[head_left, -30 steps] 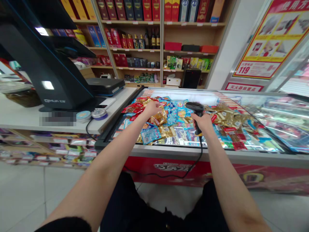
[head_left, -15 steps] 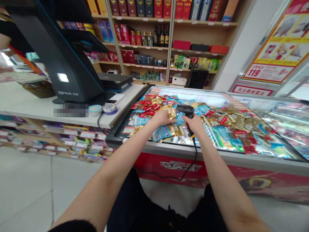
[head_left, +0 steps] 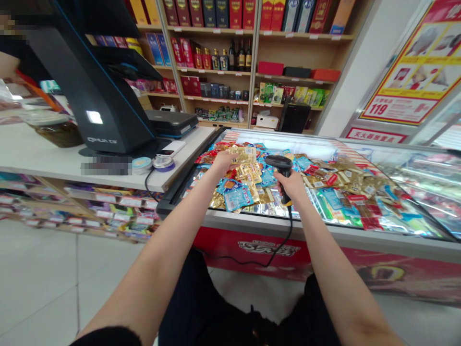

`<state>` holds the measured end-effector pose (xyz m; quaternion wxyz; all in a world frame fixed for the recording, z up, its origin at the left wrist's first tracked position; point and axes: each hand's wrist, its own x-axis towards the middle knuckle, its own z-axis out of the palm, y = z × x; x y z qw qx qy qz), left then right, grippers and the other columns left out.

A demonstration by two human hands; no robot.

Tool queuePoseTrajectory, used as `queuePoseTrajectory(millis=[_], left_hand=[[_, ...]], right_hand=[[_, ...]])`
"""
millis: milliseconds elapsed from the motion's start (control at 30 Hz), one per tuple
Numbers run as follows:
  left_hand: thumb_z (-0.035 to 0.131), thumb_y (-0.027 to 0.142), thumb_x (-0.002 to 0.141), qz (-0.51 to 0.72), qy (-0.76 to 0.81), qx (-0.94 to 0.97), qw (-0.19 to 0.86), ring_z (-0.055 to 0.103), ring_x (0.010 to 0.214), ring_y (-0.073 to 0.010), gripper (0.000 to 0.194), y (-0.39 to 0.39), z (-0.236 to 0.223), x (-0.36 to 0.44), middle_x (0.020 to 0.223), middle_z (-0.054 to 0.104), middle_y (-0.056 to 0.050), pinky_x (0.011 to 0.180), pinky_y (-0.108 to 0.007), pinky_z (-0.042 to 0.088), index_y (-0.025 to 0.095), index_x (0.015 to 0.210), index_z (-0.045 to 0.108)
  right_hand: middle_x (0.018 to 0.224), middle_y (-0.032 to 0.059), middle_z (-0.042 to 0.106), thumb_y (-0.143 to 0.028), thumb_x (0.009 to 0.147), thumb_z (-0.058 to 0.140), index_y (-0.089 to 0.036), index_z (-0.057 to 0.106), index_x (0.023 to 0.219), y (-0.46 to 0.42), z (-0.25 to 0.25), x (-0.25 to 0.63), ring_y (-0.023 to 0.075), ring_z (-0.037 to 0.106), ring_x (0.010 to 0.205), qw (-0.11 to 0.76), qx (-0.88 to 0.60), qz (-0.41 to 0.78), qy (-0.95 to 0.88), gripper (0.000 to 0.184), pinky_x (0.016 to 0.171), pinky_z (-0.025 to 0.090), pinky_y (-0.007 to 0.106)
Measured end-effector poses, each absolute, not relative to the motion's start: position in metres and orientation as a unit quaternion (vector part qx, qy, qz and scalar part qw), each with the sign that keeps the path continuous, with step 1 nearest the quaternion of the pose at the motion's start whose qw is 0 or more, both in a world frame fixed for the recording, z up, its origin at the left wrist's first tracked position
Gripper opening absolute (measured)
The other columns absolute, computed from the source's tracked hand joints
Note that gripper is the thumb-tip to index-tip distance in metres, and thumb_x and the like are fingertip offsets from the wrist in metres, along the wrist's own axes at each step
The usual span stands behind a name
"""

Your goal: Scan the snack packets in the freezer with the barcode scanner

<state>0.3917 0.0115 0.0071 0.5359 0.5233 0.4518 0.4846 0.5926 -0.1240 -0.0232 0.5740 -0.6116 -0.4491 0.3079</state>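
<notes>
Left of the left hand, a white bench point(head_left: 39, 156) carrying a black till point(head_left: 90, 96). Next, the left hand point(head_left: 223, 163), fingers closed, pinching a gold packet point(head_left: 242, 154) above a heap of snack packets point(head_left: 237, 199) in a glass-topped freezer point(head_left: 273, 222). Just right, the right hand point(head_left: 292, 186), wrapped around a corded barcode scanner point(head_left: 283, 166).

Snack packets point(head_left: 237, 198) in a display freezer point(head_left: 288, 225), counter point(head_left: 54, 158) left, shelves point(head_left: 298, 52) behind

The wall poster point(head_left: 406, 72) shows "119" in red at its lower left. The black checkout terminal point(head_left: 90, 96) bears "QHUA" low on its front. Lettering on the freezer's red front banner point(head_left: 268, 247) is too stylised to read.
</notes>
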Motion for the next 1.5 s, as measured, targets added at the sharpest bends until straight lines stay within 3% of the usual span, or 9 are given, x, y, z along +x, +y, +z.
queuePoseTrajectory(millis=[100, 367, 600, 1000, 1500], left_hand=[[0.077, 0.004, 0.068, 0.518, 0.408, 0.436, 0.613, 0.074, 0.095, -0.0221, 0.019, 0.008, -0.001, 0.396, 0.082, 0.073, -0.004, 0.091, -0.041, 0.063, 0.015, 0.078, 0.064], [0.081, 0.003, 0.063, 0.516, 0.383, 0.449, 0.621, 0.074, 0.106, -0.0281, 0.023, 0.006, -0.016, 0.409, 0.084, 0.077, -0.007, 0.102, -0.046, 0.059, 0.014, 0.079, 0.068], [0.073, 0.003, 0.067, 0.52, 0.391, 0.465, 0.601, 0.074, 0.098, -0.024, 0.018, 0.005, -0.02, 0.412, 0.081, 0.075, -0.003, 0.096, -0.041, 0.061, 0.015, 0.079, 0.067], [0.075, 0.006, 0.065, 0.505, 0.419, 0.476, 0.586, 0.074, 0.092, -0.0204, 0.02, 0.006, -0.02, 0.413, 0.081, 0.074, -0.002, 0.09, -0.035, 0.061, 0.016, 0.079, 0.066], [0.072, 0.001, 0.061, 0.492, 0.406, 0.484, 0.599, 0.075, 0.093, -0.0227, 0.021, 0.009, -0.014, 0.436, 0.082, 0.076, -0.004, 0.093, -0.039, 0.062, 0.014, 0.076, 0.066]], right_hand=[[0.05, -0.0048, 0.055, -0.035, 0.075, 0.072, -0.023, 0.052, 0.081, -0.125, -0.023, 0.593, 0.0132, 0.048, 0.037, 0.57, -0.61, 0.304, -0.459, 0.024, 0.035, 0.041, 0.025], [0.05, -0.0045, 0.054, -0.033, 0.076, 0.07, -0.023, 0.053, 0.085, -0.129, -0.021, 0.589, 0.0147, 0.05, 0.038, 0.537, -0.646, 0.264, -0.473, 0.021, 0.038, 0.043, 0.025], [0.047, -0.0049, 0.053, -0.028, 0.075, 0.068, -0.023, 0.052, 0.08, -0.136, -0.015, 0.585, 0.0136, 0.048, 0.036, 0.531, -0.65, 0.267, -0.474, 0.017, 0.037, 0.042, 0.025], [0.045, -0.0055, 0.052, -0.026, 0.075, 0.066, -0.023, 0.051, 0.078, -0.138, -0.012, 0.585, 0.0126, 0.046, 0.035, 0.533, -0.647, 0.274, -0.471, 0.016, 0.036, 0.041, 0.024], [0.043, -0.0049, 0.052, -0.031, 0.073, 0.067, -0.023, 0.051, 0.073, -0.14, -0.019, 0.613, 0.0127, 0.045, 0.032, 0.567, -0.634, 0.27, -0.453, 0.018, 0.034, 0.04, 0.024]])
